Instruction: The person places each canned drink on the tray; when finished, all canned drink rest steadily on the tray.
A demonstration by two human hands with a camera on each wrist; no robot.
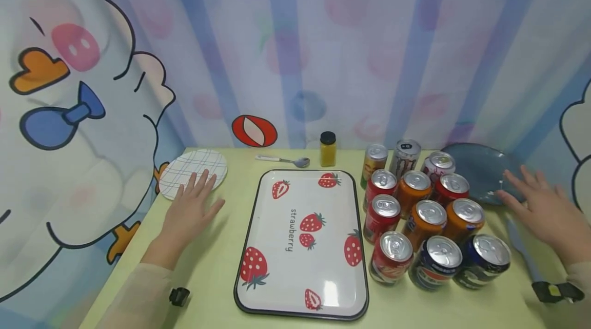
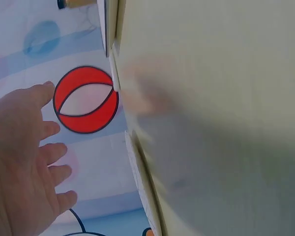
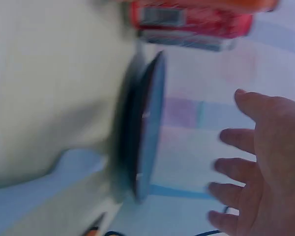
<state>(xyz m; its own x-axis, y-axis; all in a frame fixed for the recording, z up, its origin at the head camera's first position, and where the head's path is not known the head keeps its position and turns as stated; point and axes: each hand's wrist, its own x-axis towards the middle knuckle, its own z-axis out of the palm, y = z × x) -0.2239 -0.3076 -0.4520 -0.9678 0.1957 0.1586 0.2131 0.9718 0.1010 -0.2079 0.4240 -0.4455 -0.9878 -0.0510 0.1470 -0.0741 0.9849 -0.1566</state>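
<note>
My left hand (image 1: 191, 213) hovers over the left side of the table with its fingers spread and nothing in them. Just beyond it lies a round white plate (image 1: 194, 172) with a checked line pattern. On the other side, my right hand (image 1: 547, 208) is also raised and empty, fingers apart, near the dark blue-grey oval plate (image 1: 485, 172). Below that hand is a long grey-blue thing shaped like a knife (image 1: 524, 249), partly hidden by the wrist. Between the hands lies a white rectangular tray (image 1: 272, 216) printed with strawberries.
Several upright drink cans crowd right of the tray, among them an orange can (image 1: 425, 221), a red can (image 1: 391, 259) and a dark blue can (image 1: 436, 262). A spoon (image 1: 300, 162) and a black-capped yellow jar (image 1: 328, 150) are at the back, before a printed curtain (image 1: 323, 62).
</note>
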